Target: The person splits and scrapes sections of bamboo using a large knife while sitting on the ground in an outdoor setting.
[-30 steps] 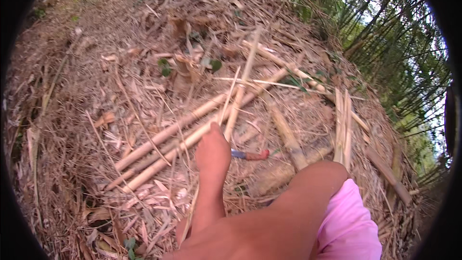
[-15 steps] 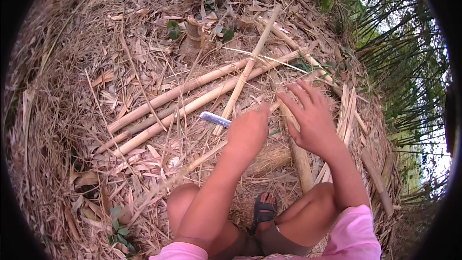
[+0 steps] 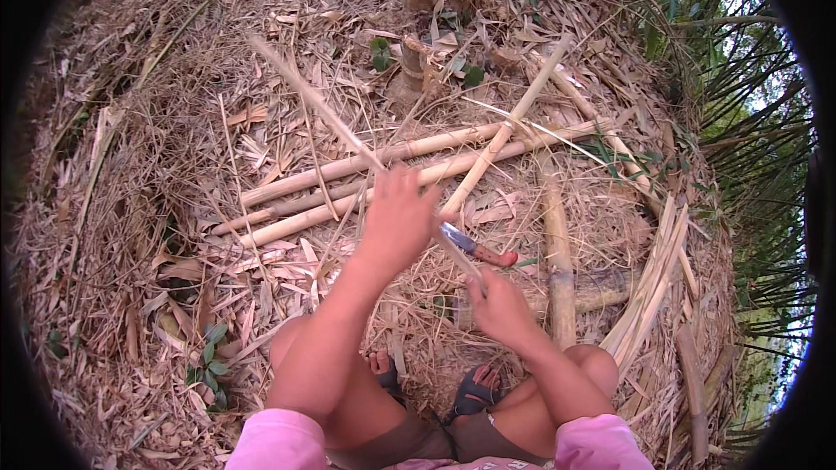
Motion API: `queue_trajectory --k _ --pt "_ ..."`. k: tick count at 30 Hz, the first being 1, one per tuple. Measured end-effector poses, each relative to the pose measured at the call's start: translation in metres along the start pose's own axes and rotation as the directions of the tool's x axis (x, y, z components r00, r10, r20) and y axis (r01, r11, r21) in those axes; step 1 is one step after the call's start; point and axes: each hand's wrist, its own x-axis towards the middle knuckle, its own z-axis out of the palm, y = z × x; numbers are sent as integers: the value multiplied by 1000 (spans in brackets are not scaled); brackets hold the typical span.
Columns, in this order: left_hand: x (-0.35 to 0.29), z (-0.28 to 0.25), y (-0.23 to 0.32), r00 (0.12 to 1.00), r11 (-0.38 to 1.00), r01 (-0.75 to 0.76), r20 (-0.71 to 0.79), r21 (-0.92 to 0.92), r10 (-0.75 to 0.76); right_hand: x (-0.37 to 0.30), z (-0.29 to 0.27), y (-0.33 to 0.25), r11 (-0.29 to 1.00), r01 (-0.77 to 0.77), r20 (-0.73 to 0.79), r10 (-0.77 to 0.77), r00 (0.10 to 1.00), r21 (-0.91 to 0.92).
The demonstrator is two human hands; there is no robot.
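Pinching a long, pale-tan bamboo strip (image 3: 320, 106) near its end, the right hand (image 3: 503, 306) seemed well placed for light, springy handling; mid-length, the left hand's (image 3: 399, 219) closure was unclear.

The left forearm (image 3: 335, 318) reaches forward, back of the left hand (image 3: 396, 219) uppermost and slightly blurred, while the right forearm (image 3: 562, 374) slants inward to the right hand (image 3: 503, 306), its fingers curled in a grip nearer the body, above bent, parted knees (image 3: 596, 367) and two feet (image 3: 486, 377).
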Motion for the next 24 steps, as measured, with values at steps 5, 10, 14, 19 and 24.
queue_trajectory --k 5,10,14,19,24 --pt "6 18 -61 837 781 528 50 -335 -545 -17 14 9 961 122 -96 -100 990 248" --pt "-3 29 -84 453 -106 857 834 -505 -315 -41 30 19 944 173 -139 -139 981 280" --pt "-5 53 -51 390 -310 857 911 -412 -132 -74 15 -1 933 229 -56 -222 973 279" --pt "9 80 -27 414 -418 807 904 -418 -106 -123 24 2 736 95 40 -164 986 670" --pt "15 91 -65 475 -561 641 845 -524 -247 -120 -28 -36 209 -171 211 -190 959 963"
